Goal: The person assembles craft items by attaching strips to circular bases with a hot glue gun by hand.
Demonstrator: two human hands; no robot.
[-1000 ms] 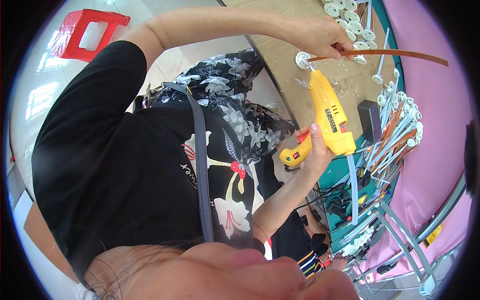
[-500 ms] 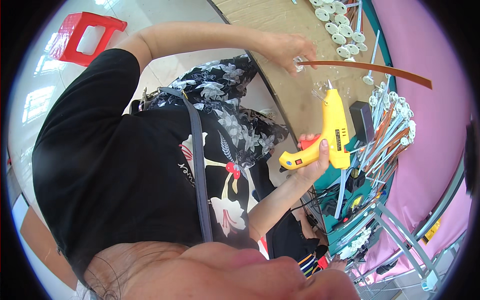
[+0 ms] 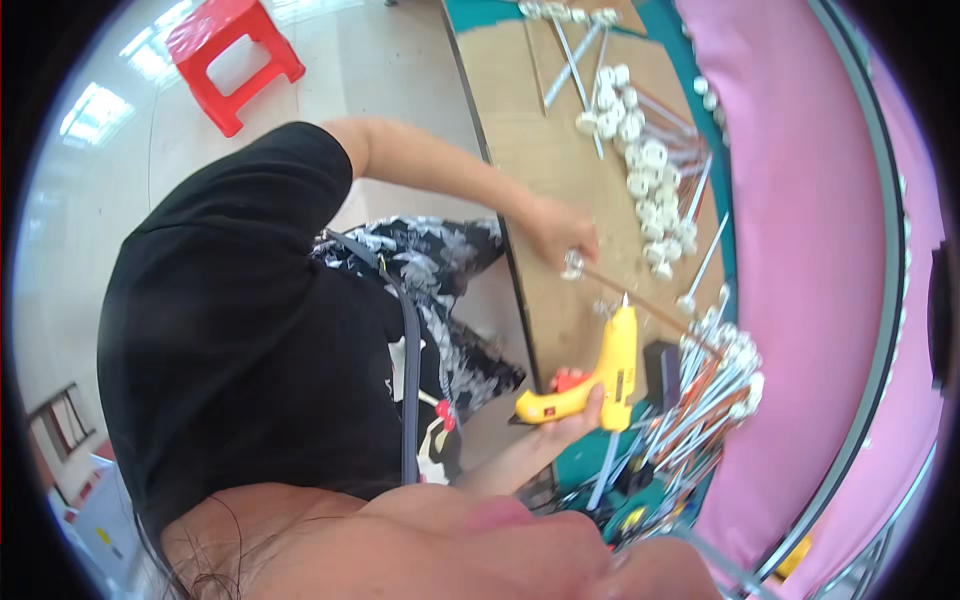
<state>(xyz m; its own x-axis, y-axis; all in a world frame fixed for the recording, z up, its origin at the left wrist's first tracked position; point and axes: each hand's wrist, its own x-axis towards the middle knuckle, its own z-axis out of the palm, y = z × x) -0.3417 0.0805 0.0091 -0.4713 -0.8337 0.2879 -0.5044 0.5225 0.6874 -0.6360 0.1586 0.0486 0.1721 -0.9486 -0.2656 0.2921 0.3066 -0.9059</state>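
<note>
My left hand [image 3: 560, 228] pinches the end of a thin brown strip [image 3: 650, 308], where a clear round piece [image 3: 573, 264] sits. The strip slants away over the cardboard toward a bundle of sticks. A yellow hot glue gun [image 3: 622, 350] is gripped in my right hand [image 3: 580, 425], with fingers by its red trigger. Its nozzle points up toward the strip and looks close to it; whether they touch I cannot tell. From the gun's rear end sticks out a pale glue stick [image 3: 604, 472].
Brown cardboard [image 3: 530, 150] covers the table. Several white round-ended sticks [image 3: 640, 180] lie beyond my left hand. A dark block [image 3: 660, 375] stands by the gun, beside piled white and brown sticks [image 3: 700, 400]. Pink cloth [image 3: 800, 250] borders the far side. A red stool [image 3: 225, 60] stands on the floor.
The view has shifted, showing more of the table and stool. The brown strip has swung from pointing across to slanting down over the gun's nozzle. Both hands keep their holds.
</note>
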